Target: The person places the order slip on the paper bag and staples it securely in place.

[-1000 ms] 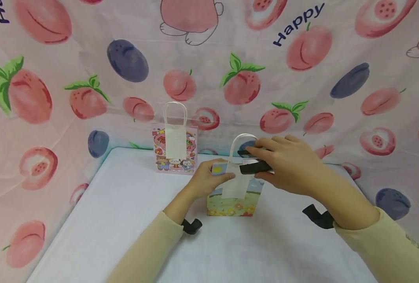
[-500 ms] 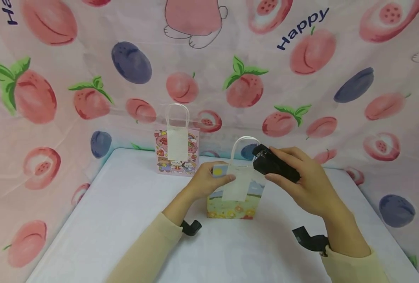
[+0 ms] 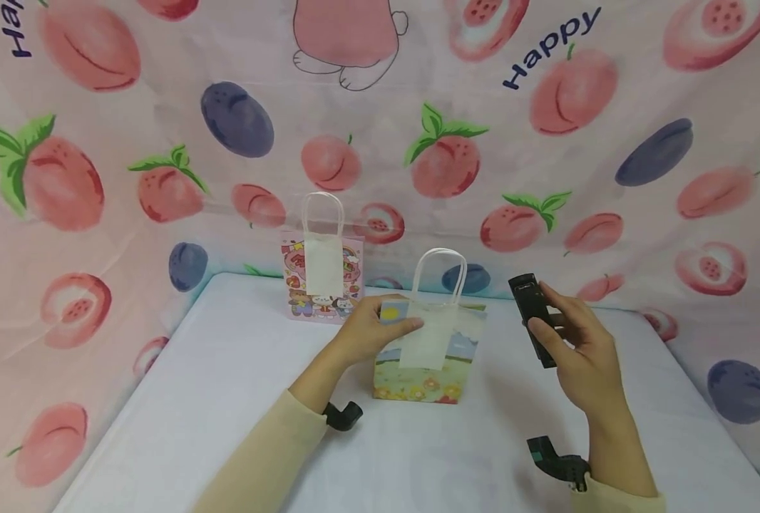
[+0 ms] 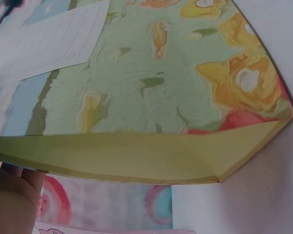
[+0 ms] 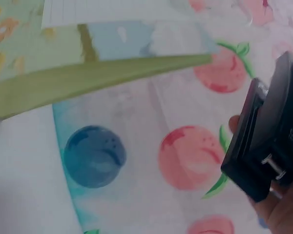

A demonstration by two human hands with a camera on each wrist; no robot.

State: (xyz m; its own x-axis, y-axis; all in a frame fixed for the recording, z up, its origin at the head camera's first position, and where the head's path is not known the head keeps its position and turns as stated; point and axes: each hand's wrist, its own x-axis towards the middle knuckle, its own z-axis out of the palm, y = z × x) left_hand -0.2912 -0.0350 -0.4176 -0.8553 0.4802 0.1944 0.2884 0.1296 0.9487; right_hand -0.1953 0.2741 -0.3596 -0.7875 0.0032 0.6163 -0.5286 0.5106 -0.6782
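A small paper gift bag (image 3: 470, 356) with a flower-field print and white twisted handles stands on the white table. A lined white paper slip (image 3: 426, 342) lies flat against its front below the handles. My left hand (image 3: 373, 329) pinches the bag's upper left edge, thumb over the front and fingers behind. To the right of the bag, my right hand (image 3: 588, 349) holds a black stapler (image 3: 532, 319) raised above the table, apart from the bag. The right wrist view shows the stapler (image 5: 266, 131) from one end, gripped by the fingers.
Behind and to the left stands a pink gift bag (image 3: 295, 285) with cartoon animals and its own white slip (image 3: 324, 265). A fruit-print cloth (image 3: 393, 164) hangs along the back and sides of the white table (image 3: 213, 370).
My right hand has drawn the stapler away from the bag's top edge, to the right, and tilted it upright. My left hand keeps its hold on the bag.
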